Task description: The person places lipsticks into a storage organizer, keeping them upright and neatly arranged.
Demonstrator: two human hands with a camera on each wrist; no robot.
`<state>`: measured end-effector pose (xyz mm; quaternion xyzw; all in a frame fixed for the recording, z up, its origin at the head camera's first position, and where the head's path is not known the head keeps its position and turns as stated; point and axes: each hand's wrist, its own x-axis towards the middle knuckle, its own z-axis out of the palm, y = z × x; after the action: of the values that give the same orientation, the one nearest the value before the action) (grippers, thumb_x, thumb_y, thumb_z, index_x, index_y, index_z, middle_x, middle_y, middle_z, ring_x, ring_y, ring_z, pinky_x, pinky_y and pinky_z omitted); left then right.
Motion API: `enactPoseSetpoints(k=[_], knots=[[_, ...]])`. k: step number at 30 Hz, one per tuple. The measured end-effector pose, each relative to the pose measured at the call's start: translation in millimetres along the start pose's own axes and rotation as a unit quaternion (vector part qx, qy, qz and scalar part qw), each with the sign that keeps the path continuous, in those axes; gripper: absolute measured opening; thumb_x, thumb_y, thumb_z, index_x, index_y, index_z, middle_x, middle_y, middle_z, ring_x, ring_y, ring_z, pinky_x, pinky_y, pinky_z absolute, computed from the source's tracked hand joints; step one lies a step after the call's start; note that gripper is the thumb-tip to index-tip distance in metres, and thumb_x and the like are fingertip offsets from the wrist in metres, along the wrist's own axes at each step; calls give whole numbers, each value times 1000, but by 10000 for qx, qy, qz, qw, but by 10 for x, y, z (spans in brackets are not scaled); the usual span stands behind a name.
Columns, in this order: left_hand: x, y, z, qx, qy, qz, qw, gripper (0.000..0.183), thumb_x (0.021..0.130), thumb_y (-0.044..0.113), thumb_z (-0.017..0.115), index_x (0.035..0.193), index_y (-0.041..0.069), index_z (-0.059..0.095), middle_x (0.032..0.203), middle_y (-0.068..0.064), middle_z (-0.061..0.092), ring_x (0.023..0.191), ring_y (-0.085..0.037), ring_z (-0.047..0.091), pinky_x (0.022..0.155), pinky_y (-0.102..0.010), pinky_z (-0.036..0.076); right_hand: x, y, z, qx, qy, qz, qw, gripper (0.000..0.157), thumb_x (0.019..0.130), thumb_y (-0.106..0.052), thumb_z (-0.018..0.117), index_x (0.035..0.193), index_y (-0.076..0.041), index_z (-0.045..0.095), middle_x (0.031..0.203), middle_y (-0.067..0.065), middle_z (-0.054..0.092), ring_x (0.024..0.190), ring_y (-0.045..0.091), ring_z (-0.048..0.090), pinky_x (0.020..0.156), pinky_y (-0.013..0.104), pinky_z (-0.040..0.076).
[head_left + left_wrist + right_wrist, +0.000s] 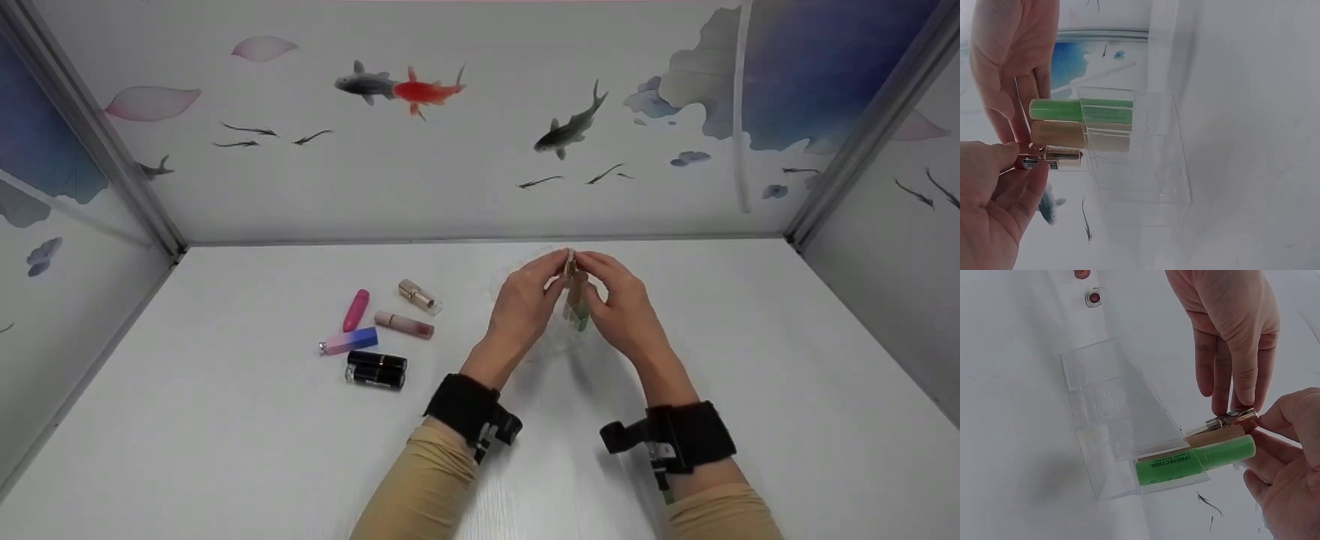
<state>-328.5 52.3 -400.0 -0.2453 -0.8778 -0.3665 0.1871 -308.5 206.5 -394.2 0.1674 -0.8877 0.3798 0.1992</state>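
A shiny gold lipstick tube point(1064, 154) is held between both hands, high at the edge of a clear stepped organizer point(1171, 174). My left hand point(521, 304) pinches it between thumb and fingers. From the other side, the thumb and fingers of my right hand point(626, 307) grip its outer end. Right beside the lipstick, a light-brown tube point(1216, 437) and a green tube point(1227, 451) with dark lettering stand in the organizer, their upper parts sticking out. In the head view the hands hide much of the organizer.
Left of the organizer lie a pink tube point(356, 310), a gold lipstick with a clear end point(418, 296), a pinkish lip gloss tube point(405, 325), a pink-and-blue lipstick point(349, 341) and two black lipsticks point(376, 370). Printed panels point(480, 180) wall the white table point(225, 450).
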Motion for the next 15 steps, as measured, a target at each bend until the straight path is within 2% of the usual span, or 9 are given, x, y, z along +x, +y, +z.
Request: enactPoseSetpoints(k=[8, 15], knots=[[-10, -4, 3, 192, -180, 16, 9997, 41, 100, 15, 58, 142, 10, 56, 139, -5, 63, 124, -15, 63, 103, -24, 52, -1, 16, 2, -84, -34, 107, 9999, 38, 99, 1, 53, 136, 2, 58, 138, 18, 59, 131, 34, 55, 113, 51, 43], [-22, -9, 6, 275, -334, -24, 9991, 42, 100, 13, 58, 142, 10, 55, 139, -5, 63, 124, -16, 63, 104, -26, 51, -3, 41, 14, -206, -195, 227, 9993, 40, 100, -1, 51, 140, 2, 55, 141, 18, 56, 135, 34, 52, 114, 52, 41]])
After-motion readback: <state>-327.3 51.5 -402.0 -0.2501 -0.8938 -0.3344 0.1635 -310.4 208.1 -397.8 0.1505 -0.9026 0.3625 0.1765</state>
